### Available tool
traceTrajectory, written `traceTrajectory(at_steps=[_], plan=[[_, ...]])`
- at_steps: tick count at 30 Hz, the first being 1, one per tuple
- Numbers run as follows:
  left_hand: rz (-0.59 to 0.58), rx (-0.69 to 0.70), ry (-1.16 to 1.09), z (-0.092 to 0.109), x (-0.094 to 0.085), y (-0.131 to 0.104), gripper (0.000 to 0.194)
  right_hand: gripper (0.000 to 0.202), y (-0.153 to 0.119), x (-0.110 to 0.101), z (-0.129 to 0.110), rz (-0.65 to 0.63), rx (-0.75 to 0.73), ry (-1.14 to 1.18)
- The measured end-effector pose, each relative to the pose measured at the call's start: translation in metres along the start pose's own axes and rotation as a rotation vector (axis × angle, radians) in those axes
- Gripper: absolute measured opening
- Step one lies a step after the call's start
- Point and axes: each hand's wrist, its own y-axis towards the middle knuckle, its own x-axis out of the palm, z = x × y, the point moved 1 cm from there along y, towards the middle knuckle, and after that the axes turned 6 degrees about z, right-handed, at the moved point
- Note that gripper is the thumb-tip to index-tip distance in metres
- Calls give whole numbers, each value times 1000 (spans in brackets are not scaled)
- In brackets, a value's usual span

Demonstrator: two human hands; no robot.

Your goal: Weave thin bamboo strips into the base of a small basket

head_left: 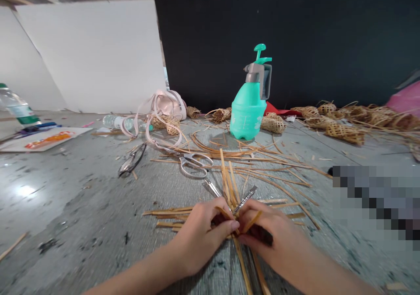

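Observation:
Several flat tan strips (pixel 177 212) lie crossed at the lower middle, some running sideways and some running away from me. At the crossing my left hand (pixel 205 229) pinches a strip between thumb and fingers. My right hand (pixel 271 231) is closed on a short bent strip (pixel 252 221) just beside it, fingertips almost touching the left ones. Two silvery metal clips, one at the left (pixel 212 188) and one at the right (pixel 246 198), stick out beyond the fingertips. Both hands hide the centre of the crossing.
Scissors (pixel 193 163), glasses (pixel 131 160) and loose strips (pixel 278 177) lie beyond the hands. Farther back are a green spray bottle (pixel 247 111), a pink bag (pixel 169 104), a lying plastic bottle (pixel 114 121) and woven pieces (pixel 344 133). A white board (pixel 75 133) is at the left.

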Motion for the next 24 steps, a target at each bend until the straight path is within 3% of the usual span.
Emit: traceTrajectory(at_steps=[5,12,24], plan=[[16,29,64,0,-1,0,9,21,-1,1,-1,-37,19,63],[-25,-39,-131,-4,4,2,10,23,3,1,-1,-40,35,63],[-26,61,-142,0,-1,4,5,18,14,-9,15,-116,19,243]])
